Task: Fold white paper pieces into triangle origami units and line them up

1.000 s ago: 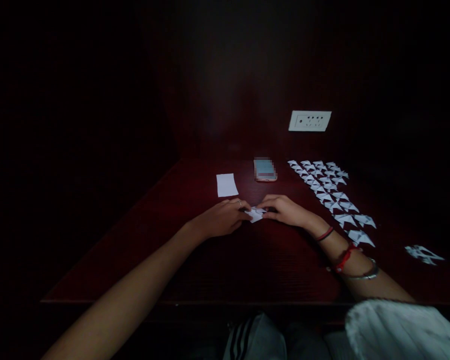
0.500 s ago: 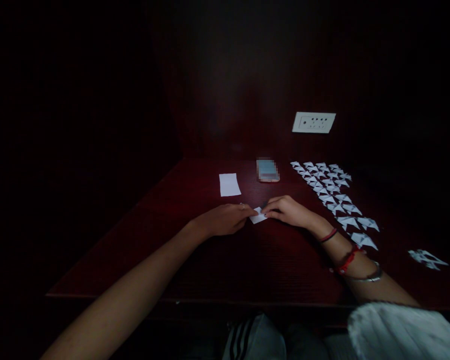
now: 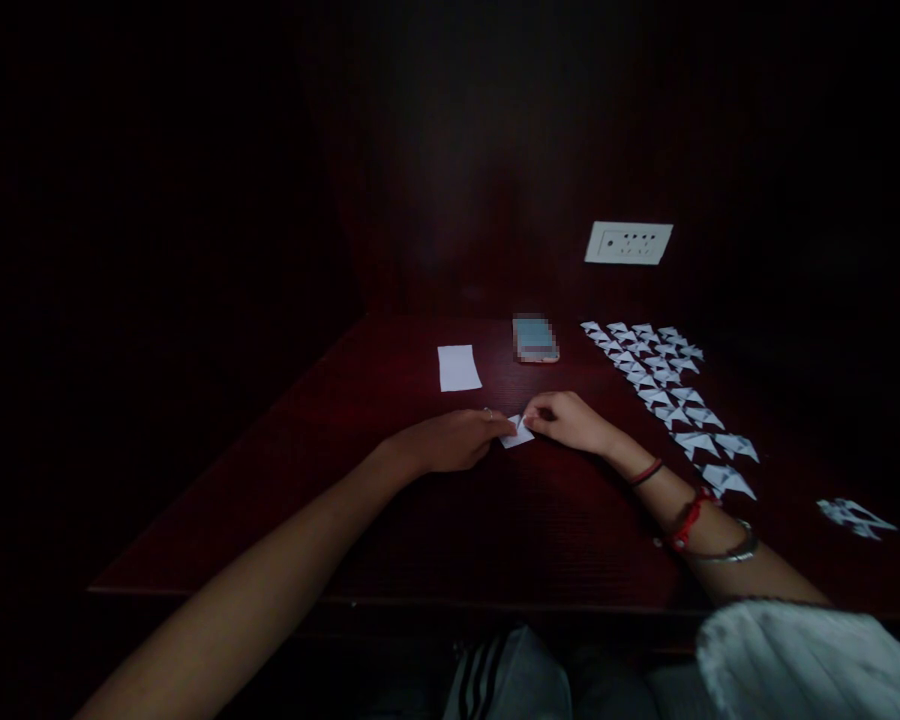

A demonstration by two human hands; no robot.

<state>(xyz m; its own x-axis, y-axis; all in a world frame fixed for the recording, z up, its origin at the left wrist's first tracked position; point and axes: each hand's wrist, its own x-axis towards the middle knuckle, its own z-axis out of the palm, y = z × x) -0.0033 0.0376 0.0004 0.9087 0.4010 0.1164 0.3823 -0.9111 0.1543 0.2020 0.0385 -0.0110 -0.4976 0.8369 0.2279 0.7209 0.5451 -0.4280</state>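
Head view, near to far. At the lower edge, a white sleeve (image 3: 802, 660) covers the right upper arm. The right wrist carries red cords and a metal bangle (image 3: 709, 545). Both bare forearms reach forward over the near rim of the dark red table (image 3: 495, 540).

Left hand (image 3: 450, 440): palm down, resting on the table, fingers drawn together, with the fingertips closed on the left end of the small white paper piece (image 3: 516, 433).

Right hand (image 3: 570, 422): palm down, fingers curled together. Thumb and forefinger are pinched on the upper right corner of the same piece.

Key relation: the paper piece lies flat on the table directly between the two sets of fingertips and touches both. Its long axis runs left to right along the line joining the hands, with a slight tilt. Neither hand is nearer, since each holds one end. The piece is too small and dim to tell its fold lines.

Beyond the hands:
- A blank white slip (image 3: 458, 367) lies flat, beyond the left hand and apart from it.
- A phone (image 3: 535, 339) lies just right of the slip, further back.
- Folded white pieces in two rows (image 3: 667, 390) run from mid-right toward the far edge, right of the right hand.
- A separate folded cluster (image 3: 855, 515) lies well apart at far right.
- A wall socket plate (image 3: 628, 243) is mounted on the dark panel behind the table.
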